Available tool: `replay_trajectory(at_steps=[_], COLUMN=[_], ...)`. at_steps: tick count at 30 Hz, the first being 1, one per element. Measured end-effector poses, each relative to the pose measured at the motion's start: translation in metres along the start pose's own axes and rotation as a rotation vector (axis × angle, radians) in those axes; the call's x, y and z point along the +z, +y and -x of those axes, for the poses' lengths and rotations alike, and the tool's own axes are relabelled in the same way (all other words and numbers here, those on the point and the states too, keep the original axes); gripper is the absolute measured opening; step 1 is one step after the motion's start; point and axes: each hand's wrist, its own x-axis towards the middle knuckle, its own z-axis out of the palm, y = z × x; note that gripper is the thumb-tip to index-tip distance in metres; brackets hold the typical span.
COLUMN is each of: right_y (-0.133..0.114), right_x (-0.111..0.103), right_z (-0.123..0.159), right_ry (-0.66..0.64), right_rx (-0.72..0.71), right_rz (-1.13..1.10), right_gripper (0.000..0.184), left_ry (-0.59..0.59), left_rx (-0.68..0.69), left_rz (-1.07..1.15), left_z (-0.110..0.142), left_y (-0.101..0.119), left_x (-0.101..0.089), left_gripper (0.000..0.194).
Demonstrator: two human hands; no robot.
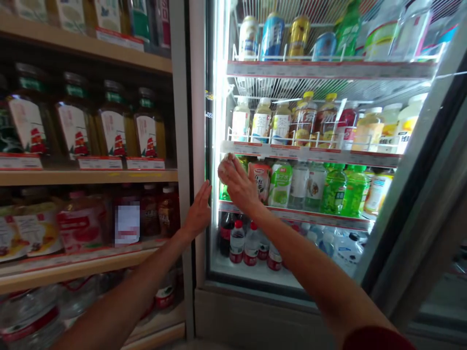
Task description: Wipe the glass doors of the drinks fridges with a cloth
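A lit drinks fridge stands with its glass door [426,170] swung open to the right. My left hand [199,211] lies flat, fingers spread, against the fridge's white left frame [199,121]. My right hand [235,182] reaches into the third shelf [310,216] at its left end and grips the top of a bottle [228,167] there, whose body it mostly hides. Right beside it stand a pink-labelled bottle [260,179] and a green-and-white bottle [280,184].
Other fridge shelves hold cans [273,35], tea bottles [261,121] and red-capped bottles [237,243] at the bottom. To the left, wooden shelves [87,177] carry dark glass bottles [75,121], red-labelled drinks and large water jugs [29,316] low down.
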Motion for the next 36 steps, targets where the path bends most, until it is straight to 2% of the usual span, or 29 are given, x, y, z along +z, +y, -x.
replay_trajectory(at_steps=[3,4,5,8,9,10,11,14,15,16,19,20,21,24,25,26,29,30,31,32,35,36], right_y=[-0.001,0.004,0.014,0.048,0.055,0.059,0.06,0.058,0.06,0.065,0.082,0.085,0.085,0.083,0.085,0.09,0.107,0.109,0.11,0.108,0.109,0.115], right_x=[-0.003,-0.007,-0.012,-0.031,-0.037,-0.041,-0.043,-0.047,-0.048,-0.049,-0.054,-0.055,-0.056,-0.06,-0.062,-0.064,-0.072,-0.074,-0.074,-0.075,-0.077,-0.08], right_z=[0.025,0.031,0.034,0.036,0.04,0.047,0.056,0.082,0.085,0.085,0.079,0.082,0.089,0.114,0.118,0.119,0.111,0.111,0.114,0.121,0.15,0.157], right_ry=[-0.053,-0.069,-0.064,0.057,0.093,0.104,0.082,-0.047,-0.047,-0.012,0.146,0.154,0.126,-0.051,-0.078,-0.07,0.082,0.115,0.113,0.085,-0.05,-0.054], right_rx=[-0.29,-0.337,-0.309,0.066,0.15,0.16,0.1,-0.236,-0.256,-0.197,0.183,0.236,0.208,-0.116,-0.178,-0.16,0.181,0.265,0.285,0.236,-0.048,-0.07], right_rz=[-0.031,-0.034,-0.028,0.045,0.067,0.079,0.082,0.056,0.055,0.064,0.101,0.095,0.075,0.001,0.003,0.021,0.114,0.13,0.134,0.128,0.105,0.115], right_gripper=[0.045,0.046,0.047,0.048,0.047,0.045,0.044,0.044,0.045,0.045,0.046,0.047,0.048,0.046,0.046,0.046,0.048,0.049,0.049,0.048,0.044,0.044], left_ry=[-0.026,-0.027,-0.02,0.021,0.028,0.026,0.016,-0.032,-0.042,-0.045,-0.023,-0.012,-0.005,0.003,0.012,0.027,0.059,0.053,0.043,0.032,0.019,0.023], left_rx=[0.011,0.008,0.0,-0.013,-0.003,0.014,0.037,0.094,0.102,0.105,0.099,0.1,0.106,0.108,0.099,0.093,0.141,0.169,0.189,0.199,0.192,0.194], left_rz=[-0.011,-0.011,-0.009,-0.007,-0.008,-0.01,-0.012,-0.024,-0.038,-0.056,-0.105,-0.11,-0.11,-0.101,-0.103,-0.105,-0.085,-0.068,-0.053,-0.044,-0.059,-0.069], left_z=[0.0,-0.001,-0.002,-0.01,-0.015,-0.021,-0.026,-0.043,-0.046,-0.048,-0.048,-0.047,-0.045,-0.045,-0.046,-0.049,-0.062,-0.066,-0.071,-0.074,-0.079,-0.079], left_y=[0.001,0.002,0.005,0.017,0.023,0.029,0.035,0.05,0.054,0.057,0.059,0.058,0.057,0.059,0.062,0.068,0.093,0.103,0.112,0.119,0.13,0.131], left_x=[-0.002,-0.003,-0.003,-0.004,-0.003,-0.001,0.001,0.012,0.017,0.021,0.033,0.035,0.037,0.038,0.038,0.039,0.048,0.052,0.058,0.063,0.075,0.078], left_gripper=[0.075,0.074,0.072,0.067,0.065,0.065,0.064,0.062,0.062,0.061,0.061,0.062,0.062,0.064,0.064,0.065,0.064,0.063,0.062,0.06,0.059,0.06])
